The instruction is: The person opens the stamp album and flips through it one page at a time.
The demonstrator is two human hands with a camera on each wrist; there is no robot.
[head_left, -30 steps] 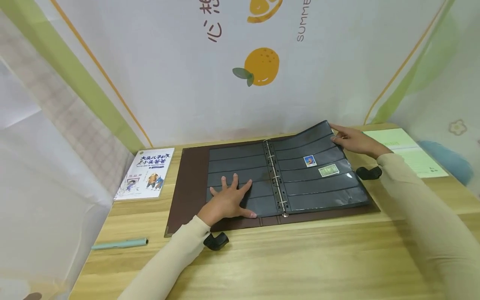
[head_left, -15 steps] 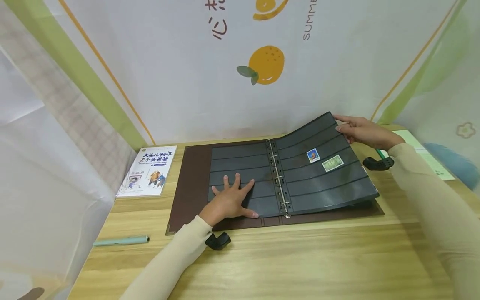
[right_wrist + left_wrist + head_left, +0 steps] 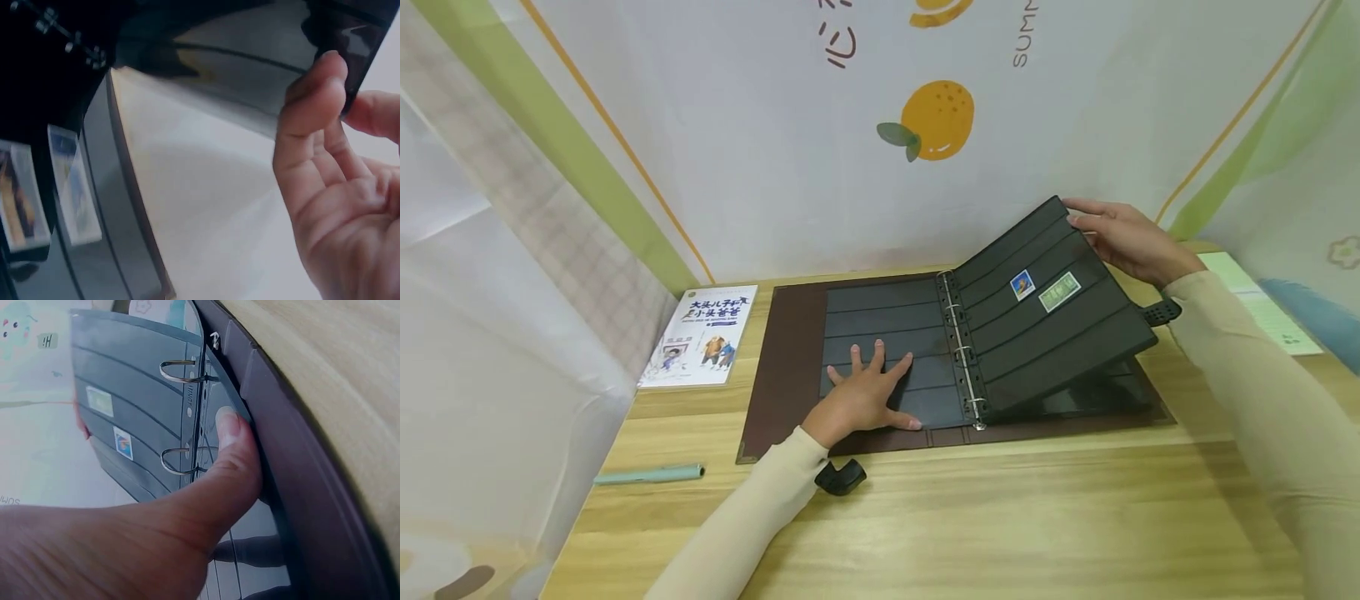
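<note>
Page (image 3: 1045, 333) with stamps, middle right, looks light, bendy and slippery; best held by its edge, where the right hand (image 3: 1126, 239) pinches it. Left hand (image 3: 860, 395) lies spread, lower middle.

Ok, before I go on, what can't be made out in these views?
- Left page: head view, partly covered by the left hand.
- Lower page: head view, mostly behind the raised page.
- Fine print on the blue stamp and green stamp: head view, too small.
- Green paper: head view, partly behind the right sleeve.
- Brown lettering: head view, cut by the top edge.
</note>
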